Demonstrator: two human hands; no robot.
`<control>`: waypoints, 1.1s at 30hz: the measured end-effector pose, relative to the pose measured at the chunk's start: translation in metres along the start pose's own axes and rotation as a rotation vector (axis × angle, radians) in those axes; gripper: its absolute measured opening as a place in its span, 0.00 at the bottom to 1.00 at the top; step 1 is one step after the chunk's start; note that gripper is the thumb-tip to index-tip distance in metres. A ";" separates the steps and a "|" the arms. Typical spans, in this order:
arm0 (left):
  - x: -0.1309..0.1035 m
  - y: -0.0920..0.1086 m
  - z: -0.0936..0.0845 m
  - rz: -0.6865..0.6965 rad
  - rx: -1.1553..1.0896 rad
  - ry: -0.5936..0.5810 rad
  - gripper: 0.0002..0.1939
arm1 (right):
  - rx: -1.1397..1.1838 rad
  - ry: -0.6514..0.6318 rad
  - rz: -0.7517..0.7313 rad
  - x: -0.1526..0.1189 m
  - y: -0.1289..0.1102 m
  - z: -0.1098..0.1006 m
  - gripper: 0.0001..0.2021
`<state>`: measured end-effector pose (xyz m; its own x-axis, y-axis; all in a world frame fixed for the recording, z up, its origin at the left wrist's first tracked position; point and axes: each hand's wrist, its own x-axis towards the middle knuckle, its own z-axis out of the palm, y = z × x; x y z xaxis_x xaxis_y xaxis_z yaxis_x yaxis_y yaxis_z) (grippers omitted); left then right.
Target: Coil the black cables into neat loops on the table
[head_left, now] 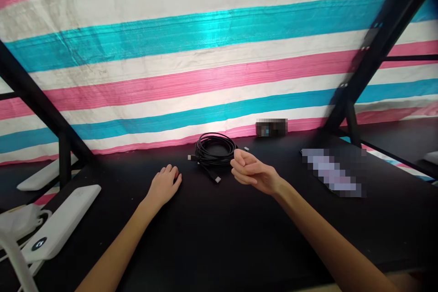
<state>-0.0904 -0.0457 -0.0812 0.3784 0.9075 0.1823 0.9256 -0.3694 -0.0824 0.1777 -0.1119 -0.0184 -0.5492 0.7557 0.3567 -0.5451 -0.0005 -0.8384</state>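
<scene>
Clenching right hand (253, 169) into a loose fist in the head view, at four o'clock from the coil of black cable (215, 162); unable to tell whether gripping any strand. Resting left hand (165, 182) palm-down on the black tabletop (219, 232) at eight o'clock, released, with fingers relaxed, apart from the coil.

Counting one coil, lying toward the back of the tabletop, just in front of the striped sheet (212, 91). Counting two plugs on it: one plug (190, 158) near nine o'clock, another plug (216, 179) at six. Also finding one small pale piece (246, 148) at three o'clock, just beyond the fist, too small to identify.

Looking wider: between two and three o'clock, one dark box (272, 129), pixelated, close to the sheet; slightly below three, one flat object (330, 173), also pixelated. Toward eight, one long white device (68, 219) with a round dark display (39, 243), beside one white block (20, 223) and one curved white tube (15, 258). Near nine, farther off, one more white device (39, 178), crossed by a black upright (64, 159).

Covering a little of the coil's three-o'clock edge with the fist. Blocking parts of the sheet: one slanting post (41, 109) between nine and ten, another slanting post (376, 50) at two.
</scene>
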 end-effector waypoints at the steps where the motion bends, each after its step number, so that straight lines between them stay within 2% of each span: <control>1: 0.000 0.000 0.000 0.001 0.002 0.000 0.14 | -0.003 -0.004 0.000 0.000 0.001 0.000 0.05; 19: 0.000 0.001 -0.004 -0.003 -0.004 -0.025 0.14 | -0.003 -0.061 0.027 0.000 0.006 0.009 0.07; 33: 0.000 0.002 -0.004 -0.001 -0.003 -0.026 0.14 | 0.046 -0.082 0.058 0.000 0.008 0.006 0.07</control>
<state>-0.0890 -0.0474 -0.0777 0.3774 0.9127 0.1565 0.9259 -0.3693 -0.0792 0.1699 -0.1154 -0.0224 -0.6298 0.6971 0.3426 -0.5386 -0.0741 -0.8393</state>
